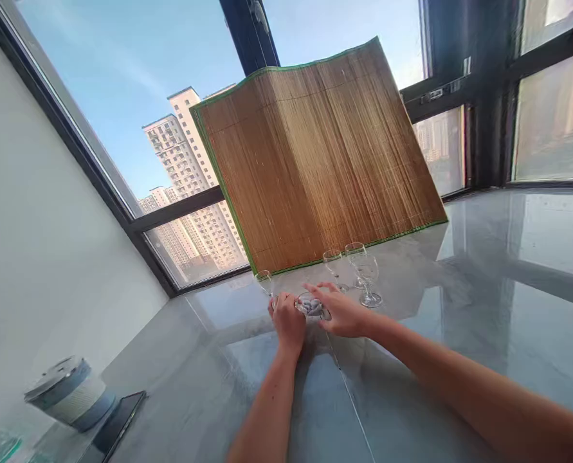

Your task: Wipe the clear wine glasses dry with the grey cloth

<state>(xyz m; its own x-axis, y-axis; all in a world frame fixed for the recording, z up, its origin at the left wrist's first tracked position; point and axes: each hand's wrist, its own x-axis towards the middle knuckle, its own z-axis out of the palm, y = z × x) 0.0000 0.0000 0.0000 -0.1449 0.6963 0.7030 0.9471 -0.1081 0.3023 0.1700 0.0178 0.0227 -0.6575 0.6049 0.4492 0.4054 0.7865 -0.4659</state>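
Between my hands is a clear drinking glass [309, 304], its open rim turned towards me, with a crumpled grey-white wad inside. My left hand [287, 320] is closed in a fist against the glass's left side; its fingertips are hidden. From the right, the fingers and thumb of my right hand [341, 312] curve around the rim. Just beyond my left hand a stemmed glass [263, 280] shows its bowl, the foot hidden behind my fingers. Beyond my right hand stand three more stemmed glasses, the nearest one [366, 273] upright on its round foot.
The glossy grey stone surface [199, 386] carries everything. A brown slatted bamboo mat [315, 161] with green edging leans against the window behind the glasses. At the lower left are a blue-and-white lidded container [74, 393] and a dark phone [119, 424]. A white wall [49, 225] bounds the left.
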